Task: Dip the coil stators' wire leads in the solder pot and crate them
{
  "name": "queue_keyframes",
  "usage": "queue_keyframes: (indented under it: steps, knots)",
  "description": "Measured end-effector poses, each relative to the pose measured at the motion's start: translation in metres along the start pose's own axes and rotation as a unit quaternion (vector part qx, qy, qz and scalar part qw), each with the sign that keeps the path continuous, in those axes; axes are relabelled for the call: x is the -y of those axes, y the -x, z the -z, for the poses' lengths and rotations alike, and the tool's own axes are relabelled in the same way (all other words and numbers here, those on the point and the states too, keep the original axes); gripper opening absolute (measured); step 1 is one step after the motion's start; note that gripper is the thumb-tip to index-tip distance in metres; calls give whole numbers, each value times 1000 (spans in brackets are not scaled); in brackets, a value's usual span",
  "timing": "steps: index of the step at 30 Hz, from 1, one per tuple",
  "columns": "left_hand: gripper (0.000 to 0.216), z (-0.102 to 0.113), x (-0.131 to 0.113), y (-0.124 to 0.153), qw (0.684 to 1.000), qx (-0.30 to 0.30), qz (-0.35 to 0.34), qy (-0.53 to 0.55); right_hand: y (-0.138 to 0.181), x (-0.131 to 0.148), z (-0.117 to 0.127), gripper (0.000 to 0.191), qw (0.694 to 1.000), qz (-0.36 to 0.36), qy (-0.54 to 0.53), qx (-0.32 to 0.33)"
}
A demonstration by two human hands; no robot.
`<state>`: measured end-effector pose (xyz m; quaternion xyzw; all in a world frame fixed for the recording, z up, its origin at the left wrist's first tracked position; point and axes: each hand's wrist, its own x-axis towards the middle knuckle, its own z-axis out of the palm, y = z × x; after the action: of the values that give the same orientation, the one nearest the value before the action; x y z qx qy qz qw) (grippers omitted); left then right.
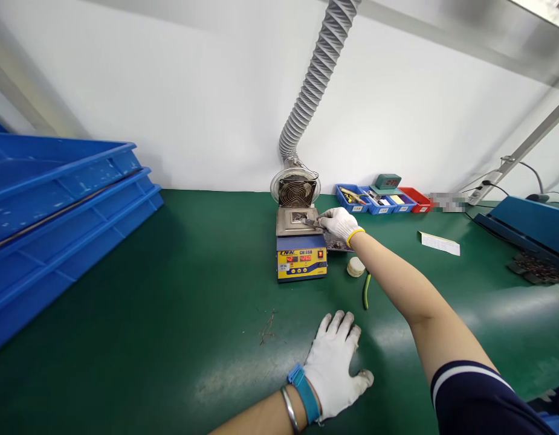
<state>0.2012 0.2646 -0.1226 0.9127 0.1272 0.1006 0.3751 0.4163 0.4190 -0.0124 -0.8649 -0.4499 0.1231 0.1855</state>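
Blue trays [57, 205] stacked far left of both hands. Left hand [336, 365], gloved, lies flat on green mat [170, 290], fingers spread, holding nothing. Solder pot [301, 244] w/ red display sits ahead of it. Right hand [340, 222] reaches over pot top, pinching small metal tool [310, 222]. Round tin [356, 266] just below right wrist; parts bins [381, 202] behind.

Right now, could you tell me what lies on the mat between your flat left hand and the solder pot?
In the head view, only bare green mat separates the left hand from the solder pot; thin wire scraps lie just off to the side.
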Motion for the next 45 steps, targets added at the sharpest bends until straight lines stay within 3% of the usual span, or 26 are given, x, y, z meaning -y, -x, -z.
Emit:
queue_keyframes:
  steps: [5, 13, 20, 22, 24, 28, 34, 45]
  knots:
    - [78, 2, 0, 1, 1000, 2, -3, -1, 5, 10, -5, 23, 1000, 23, -5, 8]
    - [77, 1, 1, 2, 1000, 5, 1, -10, 8, 6, -9, 26, 997, -11, -72, 21]
    - [77, -5, 4, 2, 1000, 0, -3, -16, 20, -36, 10, 33, 992, -46, -114, -10]
    - [76, -7, 4, 2, 1000, 1, -6, -24, 29, -55, 17, 35, 996, -58, -66, -35]
    - [75, -8, 5, 1, 999, 3, -6, -33, 38, -73, 18, 35, 996, -43, 53, -49]
    - [73, -9, 3, 0, 999, 0, -4, -47, 52, -94, 4, 32, 969, 4, 247, -20]
    - [71, -8, 0, 0, 998, 3, -12, -65, 61, -97, -6, 32, 953, 34, 301, -7]
    - [70, -6, -5, 3, 996, -17, -25, -85, 72, -91, 1, 36, 945, 54, 319, -35]
